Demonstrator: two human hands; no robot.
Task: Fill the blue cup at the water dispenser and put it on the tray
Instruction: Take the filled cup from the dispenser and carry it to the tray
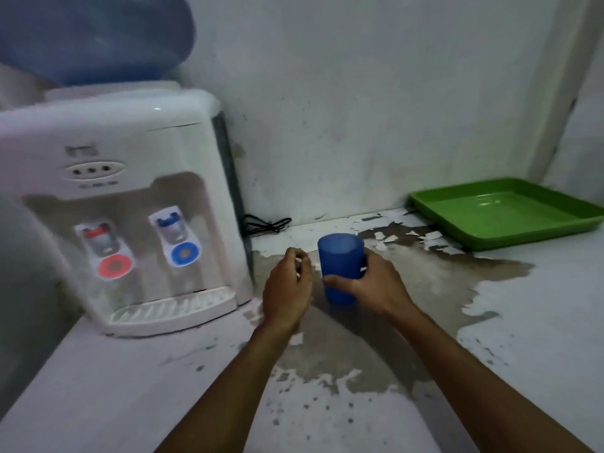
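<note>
**2 hands, 1 blue cup, 1 dispenser, 1 tray: counter contents**

Item 1, far left: water dispenser (124,204), white, standing on the counter (98,387). 1 blue bottle (94,34) sits on top of it. 2 taps on its front: red tap (99,240) to the left, blue tap (171,225) to the right, each with a round push pad below in the same colour. Drip grille (173,310) at its base, with nothing standing on it.

Item 2: black cord (266,224), coiled on the counter behind the dispenser's right side, against the wall.

Item 3: my left hand (287,286), loosely curled, fingers bent inward, holding nothing. It sits just beside the cup; I cannot tell whether it touches it.

Item 4: blue cup (340,268), upright, near the middle of the counter, right of the dispenser and well apart from the tray. Contents cannot be made out.

Item 5: my right hand (376,282), wrapped round the cup's right side, thumb across the front, fingers behind.

Item 6: counter surface, white paint peeled away in a large bare patch under and around the cup, with loose flakes.

Item 7, far right: green tray (434,220), flat on the counter in the back corner.
</note>
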